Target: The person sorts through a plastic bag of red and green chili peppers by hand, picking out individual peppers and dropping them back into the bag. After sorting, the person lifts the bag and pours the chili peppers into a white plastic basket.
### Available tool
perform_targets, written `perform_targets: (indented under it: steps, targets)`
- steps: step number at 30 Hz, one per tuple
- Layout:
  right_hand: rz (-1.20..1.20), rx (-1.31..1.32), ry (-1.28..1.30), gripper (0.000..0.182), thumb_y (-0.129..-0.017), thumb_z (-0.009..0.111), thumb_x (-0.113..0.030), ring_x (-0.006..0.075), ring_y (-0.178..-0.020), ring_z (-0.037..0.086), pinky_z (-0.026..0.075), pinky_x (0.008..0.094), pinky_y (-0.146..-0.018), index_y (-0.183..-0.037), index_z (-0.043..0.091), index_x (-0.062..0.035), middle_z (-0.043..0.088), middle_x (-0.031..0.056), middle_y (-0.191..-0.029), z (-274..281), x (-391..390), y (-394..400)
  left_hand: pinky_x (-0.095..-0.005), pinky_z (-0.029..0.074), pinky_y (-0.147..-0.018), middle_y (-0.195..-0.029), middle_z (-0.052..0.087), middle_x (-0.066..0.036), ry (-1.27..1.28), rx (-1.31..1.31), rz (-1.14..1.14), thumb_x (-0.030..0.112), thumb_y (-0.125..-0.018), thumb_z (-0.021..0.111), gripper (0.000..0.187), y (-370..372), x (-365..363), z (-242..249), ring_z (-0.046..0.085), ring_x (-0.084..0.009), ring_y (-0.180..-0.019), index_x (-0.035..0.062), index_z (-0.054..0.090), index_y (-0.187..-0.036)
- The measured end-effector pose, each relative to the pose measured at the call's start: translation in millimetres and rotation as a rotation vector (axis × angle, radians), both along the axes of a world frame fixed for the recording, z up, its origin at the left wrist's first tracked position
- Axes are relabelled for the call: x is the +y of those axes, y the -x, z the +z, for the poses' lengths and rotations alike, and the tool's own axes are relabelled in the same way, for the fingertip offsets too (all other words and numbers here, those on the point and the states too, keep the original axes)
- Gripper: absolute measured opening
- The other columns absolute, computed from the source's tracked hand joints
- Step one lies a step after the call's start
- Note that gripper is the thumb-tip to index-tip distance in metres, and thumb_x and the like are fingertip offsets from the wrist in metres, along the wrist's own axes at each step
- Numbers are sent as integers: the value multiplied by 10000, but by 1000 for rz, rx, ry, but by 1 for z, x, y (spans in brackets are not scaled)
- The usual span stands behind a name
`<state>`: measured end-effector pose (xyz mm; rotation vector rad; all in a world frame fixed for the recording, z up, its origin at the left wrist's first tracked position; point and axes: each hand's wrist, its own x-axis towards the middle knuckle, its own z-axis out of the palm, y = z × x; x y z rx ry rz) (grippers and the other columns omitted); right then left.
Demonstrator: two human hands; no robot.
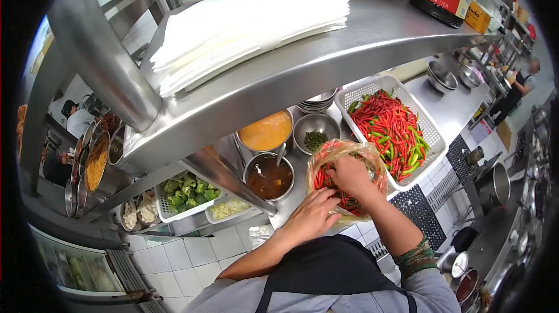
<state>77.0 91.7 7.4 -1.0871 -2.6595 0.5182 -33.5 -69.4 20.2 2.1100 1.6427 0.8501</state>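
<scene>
A clear plastic bag [375, 164] full of red chilies stands at the counter's front edge. My right hand [350, 176] reaches into its mouth, fingers curled down among the chilies; what they hold is hidden. On the bag's left side lies my left hand [310, 213], its fingers spread against the plastic near the rim. Just behind and right of the bag is a white basket [435, 132] heaped with red and green chilies [387, 124]. A metal bowl [333, 124] with small green pieces sits behind the bag.
Left of the bag are a pot of brown sauce [269, 178] and a pot of orange liquid [266, 131]. A steel shelf [244, 77] with white paper sheets [244, 28] crosses above. Broccoli [187, 192] fills a basket at left. A person [517, 89] stands far right; others are at left.
</scene>
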Motion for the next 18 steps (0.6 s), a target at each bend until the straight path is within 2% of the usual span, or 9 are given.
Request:
perform_targets:
  steps: [2,8,9,13,16,18]
  targets:
    - [-87,-30,-4,219,-819,643,-219,401,-848,672,536,498,-766,-896,685,-19,681,223,-884,-11,-4,6,-420,431,-1036,-1258,567,-206,17,-73,-13,241,-900,667,377,3,0,-2,539,-372,-1200,-11,627,-1178]
    - [-140,27,26,250,-835,643,-214,404,-875,665,536,494,-772,-951,660,6,677,231,-893,8,-20,11,-412,448,-1007,-1220,580,-189,39,-195,-22,223,-902,661,350,9,-7,-11,565,-358,-1155,-16,627,-1155]
    - [-174,48,1,239,-835,647,-234,406,-859,663,537,483,-769,-905,678,-7,678,224,-901,1,-18,14,-411,447,-1009,-1224,580,-187,22,-173,-23,223,-902,661,353,10,-7,-13,564,-356,-1158,-16,627,-1159]
    - [-115,81,201,214,-803,674,-232,398,-816,655,518,453,-737,-778,692,-20,684,189,-883,0,-4,5,-404,440,-1022,-1246,580,-185,-46,-112,-26,222,-908,654,359,11,-17,-15,558,-344,-1180,-11,627,-1180]
    - [-124,304,108,201,-797,698,-215,283,-746,668,508,401,-680,-796,676,-16,675,132,-796,10,-12,-28,-409,439,-1027,-1250,588,-192,-20,-213,-11,222,-916,646,380,15,-26,-13,564,-344,-1176,-9,611,-1215]
    - [-230,290,400,193,-805,716,-181,146,-717,591,475,304,-665,-841,660,0,636,34,-767,34,-24,-42,-399,458,-1006,-1225,605,-199,-1,-359,56,221,-924,639,393,17,-30,-7,589,-339,-1140,-10,593,-1239]
